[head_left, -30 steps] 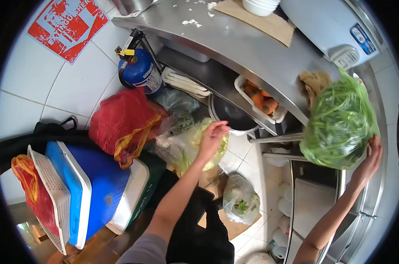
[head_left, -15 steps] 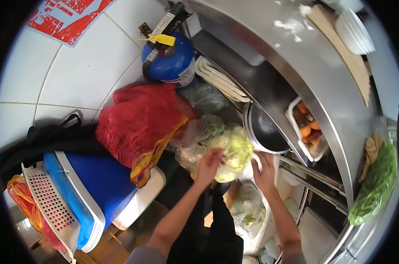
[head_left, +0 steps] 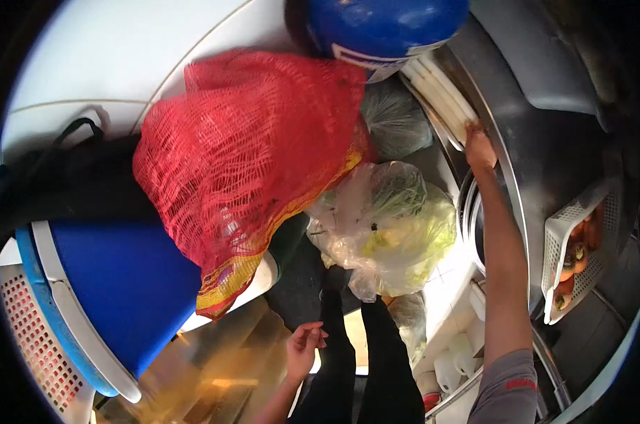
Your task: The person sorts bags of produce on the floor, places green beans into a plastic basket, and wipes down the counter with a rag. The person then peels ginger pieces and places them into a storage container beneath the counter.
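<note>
My right hand (head_left: 480, 147) reaches far forward and closes around the near end of a stack of white plastic trays (head_left: 440, 92) beside the metal shelf. My left hand (head_left: 306, 348) hangs low by my legs, fingers loosely bent and apart, with nothing visible in it. Between the two lies a clear plastic bag (head_left: 412, 240) of pale green leafy vegetables, standing on the floor by my feet. A red mesh sack (head_left: 249, 155) with a yellow edge slumps left of that bag.
A blue gas cylinder (head_left: 390, 28) stands at the top. At right, a white basket (head_left: 556, 247) holds orange vegetables. Metal pans (head_left: 470, 219) sit under my right forearm. Blue bins (head_left: 122, 283) and a perforated white basket (head_left: 37, 339) occupy the left. Another plastic bag (head_left: 408, 318) is behind my leg.
Both hands have left the vegetable bag. My right hand has moved forward onto the white trays; my left has drawn back and down. The view has shifted closer to the sack and bag.
</note>
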The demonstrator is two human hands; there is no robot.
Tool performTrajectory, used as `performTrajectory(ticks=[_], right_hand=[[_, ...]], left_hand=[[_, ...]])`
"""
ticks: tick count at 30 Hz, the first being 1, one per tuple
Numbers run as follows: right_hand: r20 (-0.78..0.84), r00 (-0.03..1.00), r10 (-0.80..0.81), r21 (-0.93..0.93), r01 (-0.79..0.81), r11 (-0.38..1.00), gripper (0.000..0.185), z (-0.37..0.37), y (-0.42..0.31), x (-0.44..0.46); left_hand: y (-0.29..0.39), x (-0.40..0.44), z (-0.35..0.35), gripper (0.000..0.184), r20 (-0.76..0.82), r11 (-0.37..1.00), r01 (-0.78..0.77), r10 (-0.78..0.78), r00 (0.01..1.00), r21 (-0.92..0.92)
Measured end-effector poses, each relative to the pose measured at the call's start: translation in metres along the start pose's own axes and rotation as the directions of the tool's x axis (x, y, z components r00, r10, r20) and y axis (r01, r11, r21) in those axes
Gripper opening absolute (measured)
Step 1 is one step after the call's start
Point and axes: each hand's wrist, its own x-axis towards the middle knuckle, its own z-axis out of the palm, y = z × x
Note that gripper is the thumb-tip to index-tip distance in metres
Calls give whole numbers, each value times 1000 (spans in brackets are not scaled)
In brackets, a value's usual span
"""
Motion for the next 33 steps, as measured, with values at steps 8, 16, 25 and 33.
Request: performTrajectory(ticks=[8, 16, 25, 33], right_hand=[[-23, 998, -53, 105, 55, 993, 35, -26, 5, -21], [-300, 954, 9, 188, 50, 981, 33, -6, 13, -31], [-389, 920, 37, 340, 106, 934, 16, -31, -5, -71], [-381, 920, -97, 331, 233, 915, 14, -64, -30, -101]], left_hand=[[-1, -6, 43, 21, 80, 991, 94, -86, 993, -94], [61, 28, 81, 20, 210, 986, -166, 159, 965, 15], [127, 215, 253, 31, 355, 814, -563, 488, 797, 145], [124, 238, 288, 32, 329, 864, -501, 460, 825, 48]])
